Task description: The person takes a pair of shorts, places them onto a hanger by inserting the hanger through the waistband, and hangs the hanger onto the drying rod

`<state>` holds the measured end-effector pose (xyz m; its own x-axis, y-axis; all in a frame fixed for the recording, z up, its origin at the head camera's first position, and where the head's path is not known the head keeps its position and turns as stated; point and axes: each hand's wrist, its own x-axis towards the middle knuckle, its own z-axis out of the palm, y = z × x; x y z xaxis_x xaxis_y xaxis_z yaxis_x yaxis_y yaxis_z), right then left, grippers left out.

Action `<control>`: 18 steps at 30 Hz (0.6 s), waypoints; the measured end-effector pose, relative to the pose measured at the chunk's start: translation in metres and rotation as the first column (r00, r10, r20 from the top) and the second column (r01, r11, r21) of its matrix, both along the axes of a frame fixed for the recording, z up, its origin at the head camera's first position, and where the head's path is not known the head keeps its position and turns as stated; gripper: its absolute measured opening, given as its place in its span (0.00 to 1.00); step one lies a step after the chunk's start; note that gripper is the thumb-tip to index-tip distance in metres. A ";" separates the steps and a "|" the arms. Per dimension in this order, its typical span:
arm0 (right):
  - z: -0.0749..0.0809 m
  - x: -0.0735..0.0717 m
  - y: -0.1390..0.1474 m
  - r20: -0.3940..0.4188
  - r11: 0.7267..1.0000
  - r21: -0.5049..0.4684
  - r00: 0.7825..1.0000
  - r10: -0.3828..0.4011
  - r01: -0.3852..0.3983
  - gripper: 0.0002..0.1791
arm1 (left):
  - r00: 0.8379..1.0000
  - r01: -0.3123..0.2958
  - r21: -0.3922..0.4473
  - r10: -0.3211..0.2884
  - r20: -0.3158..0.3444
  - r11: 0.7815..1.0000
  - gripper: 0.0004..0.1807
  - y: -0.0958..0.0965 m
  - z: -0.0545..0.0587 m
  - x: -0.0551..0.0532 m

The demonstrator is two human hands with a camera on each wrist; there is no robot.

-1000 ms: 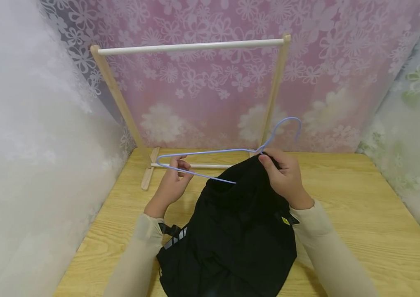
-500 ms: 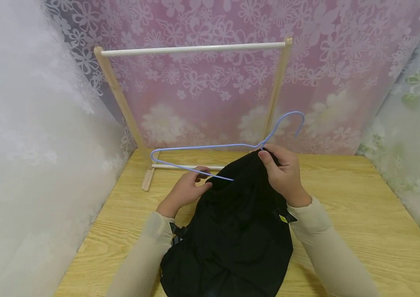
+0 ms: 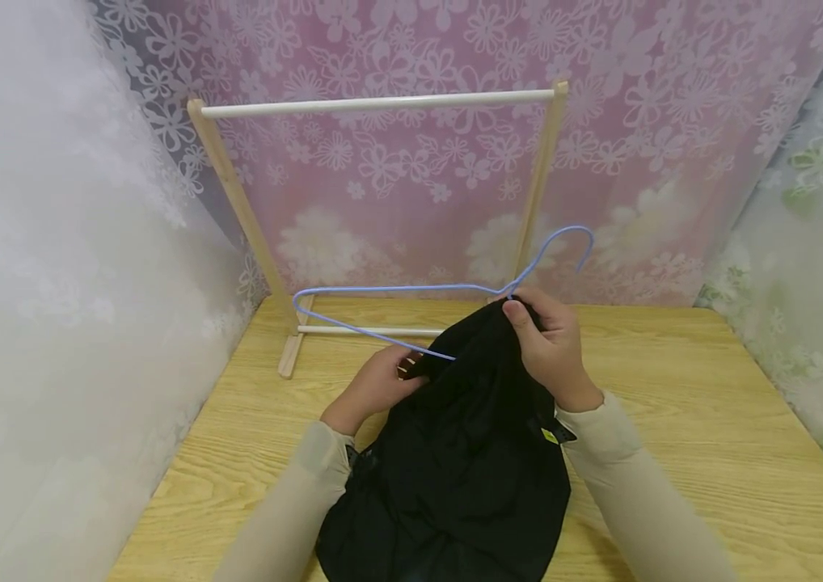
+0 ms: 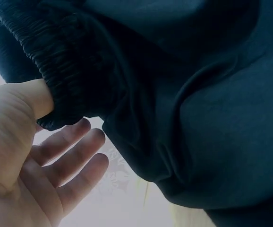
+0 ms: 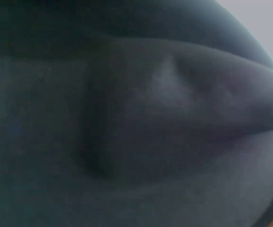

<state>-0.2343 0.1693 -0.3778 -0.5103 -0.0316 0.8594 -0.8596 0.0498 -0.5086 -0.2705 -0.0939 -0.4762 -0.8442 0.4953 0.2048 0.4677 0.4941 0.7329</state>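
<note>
A pair of black shorts (image 3: 470,469) with a gathered elastic waistband (image 4: 65,71) hangs down from both hands over the table. My right hand (image 3: 553,343) pinches the waistband's upper right corner together with the neck of a blue hanger (image 3: 397,288). The hanger's hook points up and right; its left end sticks out bare, and its right part is hidden inside the waistband. My left hand (image 3: 378,382) holds the left edge of the waistband, its thumb in the opening (image 4: 39,97) and the other fingers below. Dark cloth fills the right wrist view.
Behind the hands stands a small wooden rack with a white top rail (image 3: 382,103) and a lower rail (image 3: 375,331). The wooden table (image 3: 688,420) extends to both sides. A pink flowered curtain (image 3: 411,178) hangs at the back, with pale walls left and right.
My left hand has left the hanger's left end, moved right and down, and taken the waistband's left edge. My right hand keeps its grip on the waistband and hanger neck.
</note>
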 end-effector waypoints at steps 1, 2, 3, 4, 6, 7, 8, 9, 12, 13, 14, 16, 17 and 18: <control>-0.001 0.000 0.001 0.001 1.000 0.004 1.000 0.000 0.000 0.12 | 1.000 -0.004 -0.007 0.003 -0.006 1.000 0.21 0.000 -0.001 0.000; -0.001 0.000 0.001 0.005 1.000 0.005 1.000 0.003 -0.003 0.11 | 1.000 -0.009 -0.007 0.009 -0.007 1.000 0.20 0.000 -0.001 0.000; -0.002 0.000 0.002 0.013 1.000 0.002 1.000 0.013 -0.013 0.11 | 1.000 -0.016 -0.005 0.016 -0.005 1.000 0.20 0.000 -0.002 0.000; -0.002 0.000 0.004 0.022 1.000 -0.006 1.000 0.018 -0.018 0.10 | 1.000 -0.022 0.004 0.022 -0.002 1.000 0.21 0.000 -0.002 0.000; -0.004 -0.001 0.006 0.044 0.999 -0.023 0.999 0.024 -0.023 0.11 | 0.999 -0.043 0.022 0.043 0.009 0.999 0.24 -0.001 -0.002 0.000; -0.005 -0.001 0.008 0.058 0.999 -0.030 0.998 0.018 -0.016 0.11 | 0.999 -0.052 0.027 0.052 0.012 0.998 0.25 -0.002 -0.001 0.000; -0.006 -0.001 0.009 0.071 0.999 -0.037 0.997 0.010 -0.007 0.12 | 0.998 -0.059 0.033 0.059 0.010 0.998 0.25 -0.003 -0.001 0.000; -0.007 -0.001 0.011 0.081 0.999 -0.048 0.997 0.010 -0.006 0.11 | 0.998 -0.064 0.036 0.063 0.006 0.997 0.24 -0.004 -0.001 0.000; -0.009 -0.001 0.015 0.099 0.999 -0.039 0.995 -0.022 0.026 0.10 | 0.995 -0.092 0.054 0.094 -0.032 0.994 0.20 -0.007 -0.001 0.000; -0.009 -0.001 0.017 0.103 0.999 -0.035 0.994 -0.027 0.031 0.10 | 0.993 -0.105 0.074 0.108 -0.046 0.992 0.19 -0.008 -0.001 0.000; -0.010 -0.001 0.019 0.106 0.999 -0.032 0.994 -0.028 0.032 0.10 | 0.991 -0.117 0.101 0.124 -0.059 0.988 0.18 -0.009 0.000 0.001; -0.010 0.000 0.022 0.111 0.999 -0.023 0.993 -0.043 0.046 0.09 | 0.984 -0.145 0.162 0.159 -0.075 0.976 0.17 -0.011 0.002 0.001; -0.010 0.000 0.024 0.114 0.998 -0.020 0.992 -0.051 0.053 0.08 | 0.982 -0.158 0.197 0.175 -0.077 0.968 0.17 -0.012 0.004 0.002; -0.010 0.001 0.025 0.117 0.998 -0.020 0.992 -0.056 0.059 0.07 | 0.979 -0.166 0.226 0.188 -0.079 0.960 0.16 -0.013 0.006 0.002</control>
<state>-0.2334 0.1947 -0.3880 -0.6072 0.0195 0.7943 -0.7906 0.0843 -0.6065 -0.2685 -0.1067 -0.4706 -0.8845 0.2743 0.3773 0.4625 0.4100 0.7861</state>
